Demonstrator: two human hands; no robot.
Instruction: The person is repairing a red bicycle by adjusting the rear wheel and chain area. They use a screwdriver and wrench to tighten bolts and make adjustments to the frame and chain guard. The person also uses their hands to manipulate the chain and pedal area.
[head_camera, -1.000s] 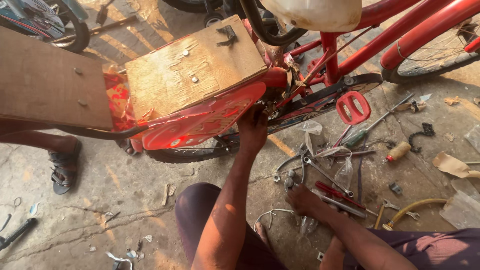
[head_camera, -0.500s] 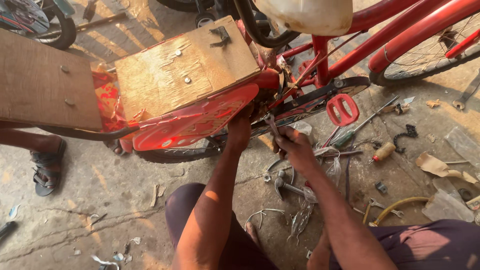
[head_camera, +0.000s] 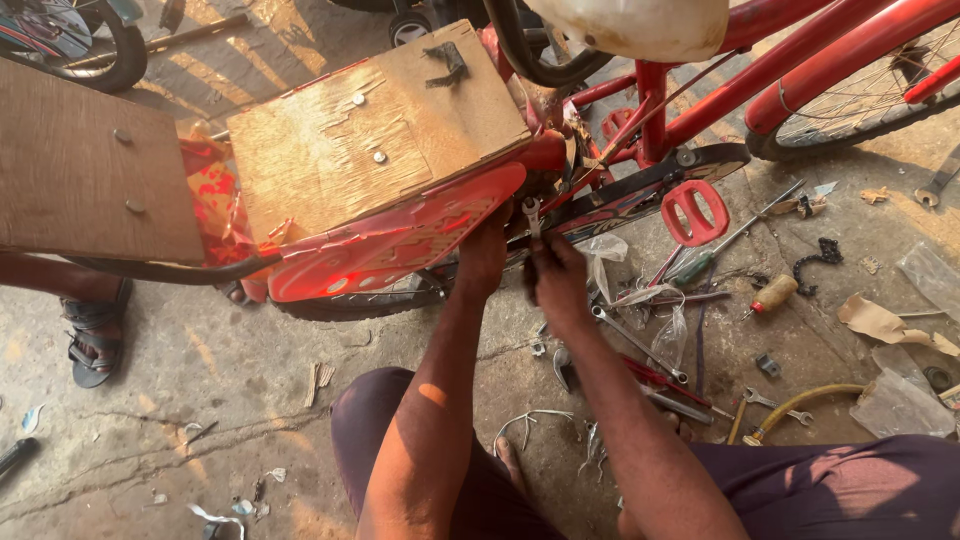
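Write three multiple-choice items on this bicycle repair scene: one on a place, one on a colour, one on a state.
1. Where does the red plastic pedal sit relative to the right hand?
A. To its right
B. To its left
C. Beneath it

2. What colour is the tubular bicycle frame?
A. Blue
B. Red
C. Green

3. What is the right hand doing?
A. Resting flat on the concrete floor
B. Holding a small metal open-ended spanner up at the bicycle
C. Gripping a sandal

Answers:
1. A, since the pedal lies right of the hand in the picture.
2. B, since every tube is red.
3. B, since the spanner's head rises above the fingers beside the left hand.
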